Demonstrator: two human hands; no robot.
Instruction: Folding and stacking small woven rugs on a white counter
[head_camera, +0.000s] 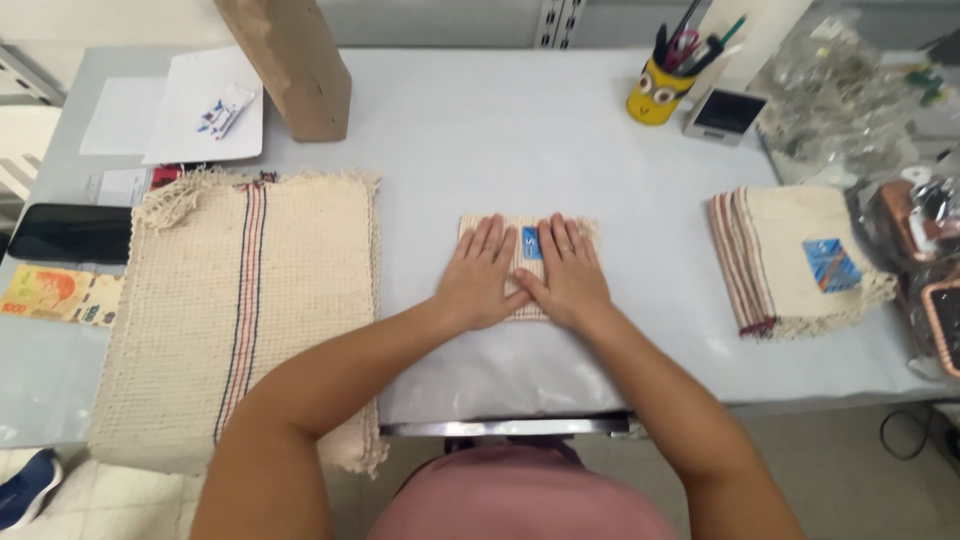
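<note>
A small folded cream woven cloth with a blue label lies in the middle of the grey table. Both of my hands press flat on it, side by side. My left hand covers its left half, fingers spread and pointing away from me. My right hand covers its right half, thumb touching the left hand. Neither hand grips anything.
A large cream woven mat with red and dark stripes lies unfolded at the left, hanging over the front edge. A stack of folded cloths sits at the right. At the back stand a brown paper bag, a yellow pen cup, papers and a phone.
</note>
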